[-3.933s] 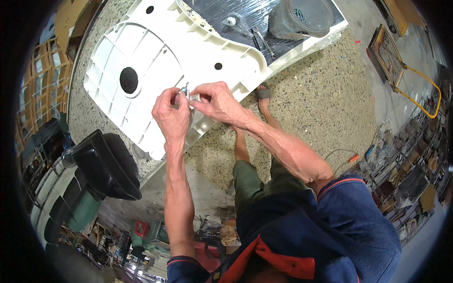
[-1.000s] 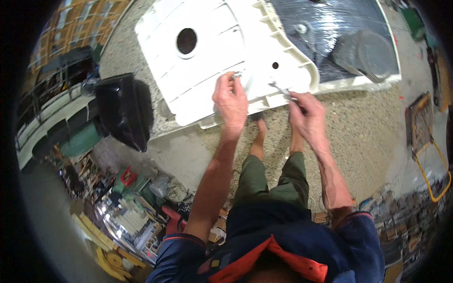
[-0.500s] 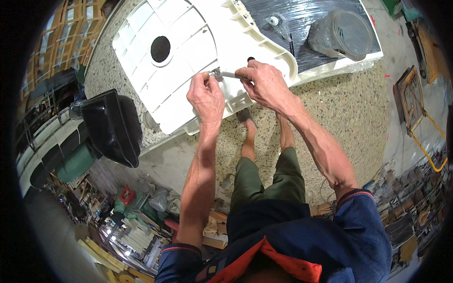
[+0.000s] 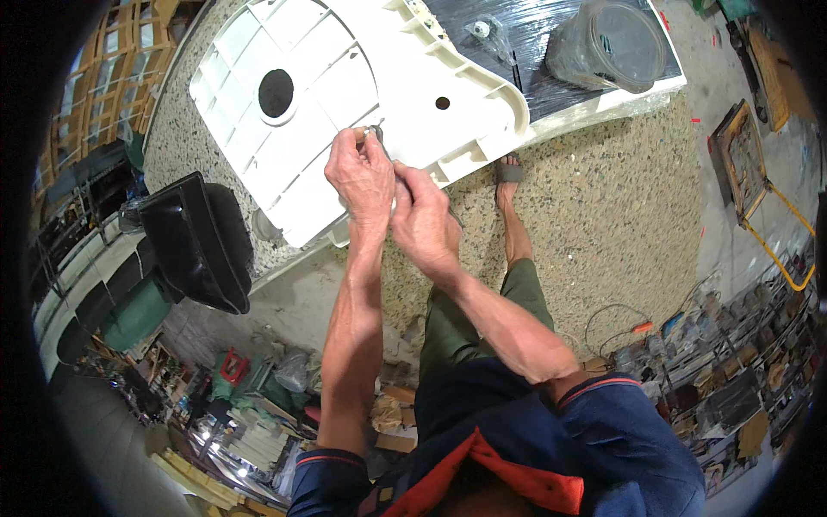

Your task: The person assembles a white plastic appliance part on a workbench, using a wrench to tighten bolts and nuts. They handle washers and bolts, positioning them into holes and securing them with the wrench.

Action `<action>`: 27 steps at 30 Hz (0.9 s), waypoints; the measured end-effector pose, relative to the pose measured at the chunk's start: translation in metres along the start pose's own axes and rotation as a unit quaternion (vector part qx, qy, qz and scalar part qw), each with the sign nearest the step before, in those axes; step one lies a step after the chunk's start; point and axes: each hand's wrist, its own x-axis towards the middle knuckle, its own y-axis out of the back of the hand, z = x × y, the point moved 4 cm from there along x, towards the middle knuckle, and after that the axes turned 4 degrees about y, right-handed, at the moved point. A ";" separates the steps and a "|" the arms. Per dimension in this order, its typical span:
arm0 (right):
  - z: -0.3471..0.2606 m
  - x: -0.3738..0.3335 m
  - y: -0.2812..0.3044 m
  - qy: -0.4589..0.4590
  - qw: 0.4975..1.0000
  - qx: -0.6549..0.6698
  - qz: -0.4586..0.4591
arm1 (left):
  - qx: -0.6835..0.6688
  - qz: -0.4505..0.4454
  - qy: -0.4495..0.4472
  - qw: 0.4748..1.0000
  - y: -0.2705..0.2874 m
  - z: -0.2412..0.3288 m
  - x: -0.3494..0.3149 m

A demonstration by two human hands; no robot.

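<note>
A large white ribbed plastic panel point(image 4: 413, 77) with two round dark holes lies in front of me. Over its near part, my left hand point(image 4: 360, 177) pinches a small fitting at the fingertips, too small to make out. Against that fitting rests the metal end of a wrench point(image 4: 379, 138). My right hand point(image 4: 424, 220) is closed around the wrench handle, close beside my left wrist, and the fingers hide most of it. The handle points back toward me.
On dark film wrap at the upper right stand a clear plastic bucket point(image 4: 603, 47) and a small bagged part point(image 4: 484, 31). A black tray-like bin point(image 4: 194, 237) is at the left. A metal frame with yellow legs point(image 4: 743, 168) stands far right; clutter lines the floor's edges.
My right hand has swung left and toward me, turning the wrench from sideways to nearly lengthwise. My left hand shifted slightly left. One foot has moved out to the right.
</note>
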 end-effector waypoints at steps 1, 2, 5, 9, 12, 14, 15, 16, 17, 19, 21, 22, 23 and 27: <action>0.000 -0.008 -0.004 0.000 1.000 0.013 0.024 | -0.004 0.004 -0.009 1.000 0.002 0.001 0.000; -0.001 -0.013 -0.003 0.004 0.999 0.025 0.032 | 0.004 -0.016 -0.011 1.000 0.003 0.000 0.001; 0.009 -0.003 0.018 -0.085 0.995 0.017 -0.046 | 0.009 -0.082 -0.013 0.997 0.010 -0.001 0.010; 0.006 0.035 0.048 0.064 0.991 -0.065 -0.096 | 0.013 -0.166 -0.007 0.986 0.019 -0.001 0.018; 0.010 0.069 0.057 0.072 0.971 -0.115 -0.199 | 0.057 -0.194 -0.052 0.978 0.022 0.006 0.025; 0.005 0.091 0.061 0.100 0.952 -0.147 -0.247 | 0.145 -0.230 -0.076 0.959 0.019 0.009 0.030; 0.001 0.100 0.062 0.116 0.940 -0.160 -0.277 | 0.180 -0.246 -0.088 0.948 0.017 0.010 0.030; -0.003 0.111 0.065 0.119 0.928 -0.181 -0.303 | 0.217 -0.256 -0.098 0.937 0.014 0.012 0.032; -0.007 0.119 0.066 0.115 0.913 -0.198 -0.336 | 0.256 -0.266 -0.108 0.923 0.012 0.013 0.033; -0.014 0.135 0.066 0.104 0.891 -0.222 -0.383 | 0.289 -0.290 -0.118 0.905 0.010 0.014 0.035; -0.020 0.142 0.065 0.123 0.884 -0.222 -0.392 | 0.307 -0.307 -0.127 0.892 0.009 0.014 0.037; -0.020 0.143 0.062 0.119 0.880 -0.223 -0.402 | 0.310 -0.312 -0.130 0.889 0.009 0.013 0.038; -0.019 0.145 0.060 0.114 0.881 -0.226 -0.400 | 0.311 -0.317 -0.131 0.886 0.010 0.012 0.038; -0.012 0.138 0.049 0.129 0.885 -0.201 -0.401 | 0.299 -0.298 -0.160 0.892 0.010 0.008 0.037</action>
